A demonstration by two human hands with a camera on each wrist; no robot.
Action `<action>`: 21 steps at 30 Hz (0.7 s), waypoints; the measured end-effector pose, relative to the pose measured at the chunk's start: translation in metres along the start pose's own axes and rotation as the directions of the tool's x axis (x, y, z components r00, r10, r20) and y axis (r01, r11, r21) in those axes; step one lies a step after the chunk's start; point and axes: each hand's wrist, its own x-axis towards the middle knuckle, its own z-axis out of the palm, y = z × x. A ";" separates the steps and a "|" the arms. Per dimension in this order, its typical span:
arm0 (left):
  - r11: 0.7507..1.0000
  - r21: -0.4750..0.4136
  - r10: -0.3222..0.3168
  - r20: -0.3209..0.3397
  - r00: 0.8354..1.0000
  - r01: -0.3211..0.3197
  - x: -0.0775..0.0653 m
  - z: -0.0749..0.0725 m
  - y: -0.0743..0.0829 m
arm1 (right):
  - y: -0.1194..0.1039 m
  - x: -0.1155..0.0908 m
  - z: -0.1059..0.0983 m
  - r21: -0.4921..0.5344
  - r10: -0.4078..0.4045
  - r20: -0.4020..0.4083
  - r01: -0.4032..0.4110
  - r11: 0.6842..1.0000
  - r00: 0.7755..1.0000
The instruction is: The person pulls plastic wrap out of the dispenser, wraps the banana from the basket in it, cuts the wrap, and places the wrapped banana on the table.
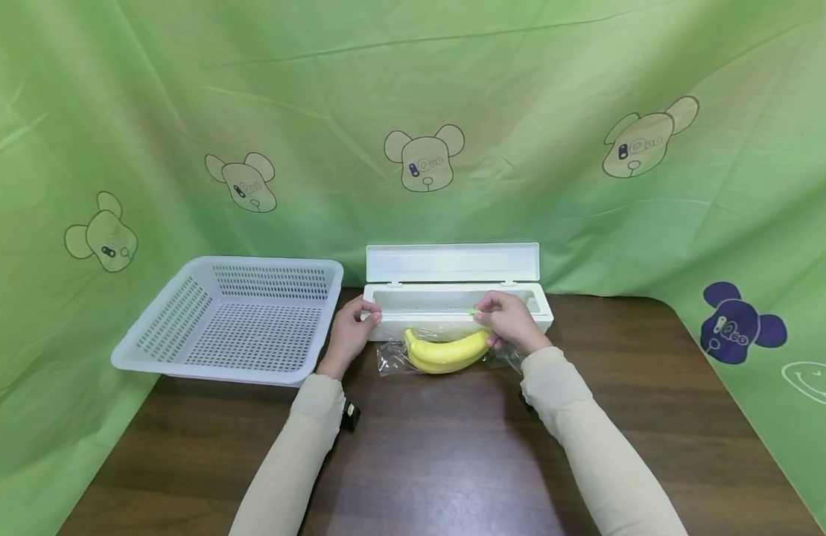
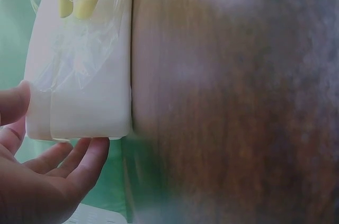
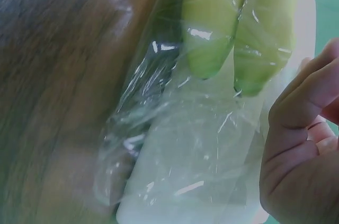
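Note:
A long white plastic wrap dispenser (image 1: 389,331) stands at the table's back edge, its lid (image 1: 453,265) raised. At its left end, my left hand (image 1: 348,329) grips the corner; the left wrist view shows thumb and fingers (image 2: 91,163) about that end. My right hand (image 1: 512,321) pinches a small green slider (image 1: 474,311) on the front rim, right of the middle. Yellow bananas (image 1: 446,356) lie against the dispenser's front, covered by clear plastic wrap (image 1: 391,361). In the right wrist view, loose wrap (image 3: 185,171) spreads past the banana tips, beside the curled right hand (image 3: 302,144).
A white perforated basket (image 1: 228,370) stands left of the dispenser, close to the left forearm. The brown wooden table (image 1: 446,461) extends in front and to the right. Green printed cloth (image 1: 305,97) hangs behind and along both sides.

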 end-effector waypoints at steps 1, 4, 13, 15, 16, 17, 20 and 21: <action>1.000 -0.003 -0.003 0.001 1.000 0.003 0.000 0.000 0.000 | 0.000 -0.001 -0.001 -0.002 -0.002 -0.001 0.002 1.000 1.000; 1.000 -0.010 -0.016 0.003 1.000 0.016 0.001 0.001 0.000 | 0.000 -0.002 -0.005 -0.011 -0.007 0.002 0.007 1.000 1.000; 1.000 -0.011 -0.012 0.006 1.000 0.012 0.002 0.001 0.001 | 0.007 -0.003 -0.017 -0.025 0.002 -0.010 -0.003 1.000 1.000; 1.000 -0.011 -0.011 0.008 1.000 0.011 0.001 0.001 0.002 | 0.009 -0.003 -0.019 -0.028 -0.005 -0.007 0.005 1.000 1.000; 1.000 -0.013 -0.015 0.008 1.000 0.015 0.001 0.001 0.002 | 0.010 -0.003 -0.020 -0.028 -0.007 -0.005 0.007 1.000 1.000; 1.000 -0.013 -0.016 0.008 1.000 0.016 0.001 0.001 0.001 | 0.011 -0.003 -0.021 -0.028 -0.007 -0.006 0.007 1.000 1.000; 1.000 -0.018 -0.011 0.002 1.000 0.011 0.001 0.000 0.000 | 0.013 -0.003 -0.023 -0.023 -0.008 -0.008 0.008 1.000 1.000; 1.000 -0.023 -0.013 0.001 1.000 0.013 0.001 0.000 -0.001 | 0.013 -0.003 -0.024 -0.026 -0.012 -0.011 0.012 1.000 1.000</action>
